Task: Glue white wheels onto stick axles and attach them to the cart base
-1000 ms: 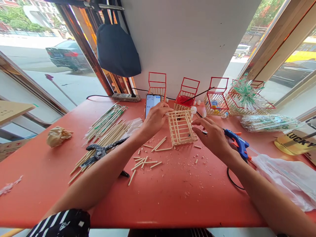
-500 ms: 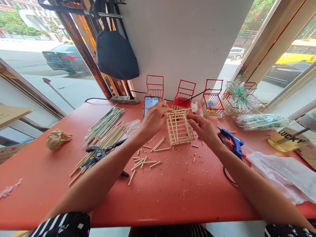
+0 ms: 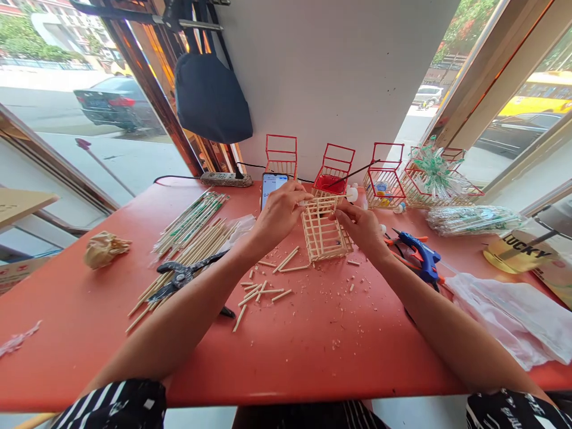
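Observation:
A small cage-like frame of pale wooden sticks (image 3: 322, 233) stands on the red table (image 3: 286, 351), a little past its middle. My left hand (image 3: 279, 213) is closed on the frame's upper left edge, fingers pinched round a stick. My right hand (image 3: 361, 226) grips the frame's right side near the top. Short cut stick pieces (image 3: 263, 292) and wood chips lie in front of the frame.
Long sticks (image 3: 196, 238) and black cutters (image 3: 181, 277) lie at the left, with crumpled paper (image 3: 103, 248) farther left. A phone (image 3: 272, 182) and red-framed stick baskets (image 3: 335, 170) stand at the back. A blue glue gun (image 3: 420, 259) and white plastic (image 3: 513, 316) lie at the right.
My right hand has moved left from beside the glue gun and taken hold of the frame's right side. My left hand has stayed on the frame's top edge.

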{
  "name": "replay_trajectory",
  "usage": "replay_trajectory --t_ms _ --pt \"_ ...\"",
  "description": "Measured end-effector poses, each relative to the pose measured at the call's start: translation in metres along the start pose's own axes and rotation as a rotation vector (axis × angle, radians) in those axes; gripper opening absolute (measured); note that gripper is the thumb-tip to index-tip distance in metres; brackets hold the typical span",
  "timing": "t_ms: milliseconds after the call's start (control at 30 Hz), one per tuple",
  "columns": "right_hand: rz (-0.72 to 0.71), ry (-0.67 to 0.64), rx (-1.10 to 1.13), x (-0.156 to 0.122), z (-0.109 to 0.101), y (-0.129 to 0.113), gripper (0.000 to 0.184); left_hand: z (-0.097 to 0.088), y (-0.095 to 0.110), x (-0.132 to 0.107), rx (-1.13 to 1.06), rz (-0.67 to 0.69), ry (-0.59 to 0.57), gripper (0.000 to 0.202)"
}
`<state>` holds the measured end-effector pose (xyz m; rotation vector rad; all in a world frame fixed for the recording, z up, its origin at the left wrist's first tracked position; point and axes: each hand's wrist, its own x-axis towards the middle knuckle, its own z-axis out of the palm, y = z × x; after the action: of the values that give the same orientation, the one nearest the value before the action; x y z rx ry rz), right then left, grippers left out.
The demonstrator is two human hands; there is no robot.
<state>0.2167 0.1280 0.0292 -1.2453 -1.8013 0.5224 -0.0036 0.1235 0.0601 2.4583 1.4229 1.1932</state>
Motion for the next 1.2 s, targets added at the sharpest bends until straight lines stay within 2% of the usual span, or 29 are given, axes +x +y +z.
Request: replay_trajectory --t_ms 400,733,800,867,1000,1100,1200 --pt "-0.027 0.109 -0.126 0.0 0.01 0.003 0.022 0.017 -0.019 -0.001 -0.027 -0.002 -0.011 0.031" --pt "-0.084 0.146 -0.204 -0.009 0.008 0.007 0.024 0.023 -0.02 -0.002 -0.026 -0.01 -0.004 0.029" --pt "-0.145 0.171 -0.247 -0.013 0.006 0.008 0.023 0.023 -0.019 -0.002 -0.026 -0.007 -0.01 0.029" --pt "-0.265 0.177 -0.299 -0.018 0.004 0.006 0.026 0.023 -0.018 -0.002 -0.027 -0.012 -0.016 0.03" --pt "-0.473 0.025 -0.378 -0.028 0.005 -0.003 0.036 0.023 -0.018 -0.002 -0.018 -0.023 -0.025 0.03" --pt "-0.502 -0.112 -0.439 -0.033 0.008 -0.006 0.039 0.023 -0.018 -0.002 0.01 -0.017 -0.021 0.032" --pt "-0.506 -0.155 -0.479 -0.036 0.011 -0.003 0.041 0.024 -0.019 -0.003 0.022 -0.002 -0.015 0.032"
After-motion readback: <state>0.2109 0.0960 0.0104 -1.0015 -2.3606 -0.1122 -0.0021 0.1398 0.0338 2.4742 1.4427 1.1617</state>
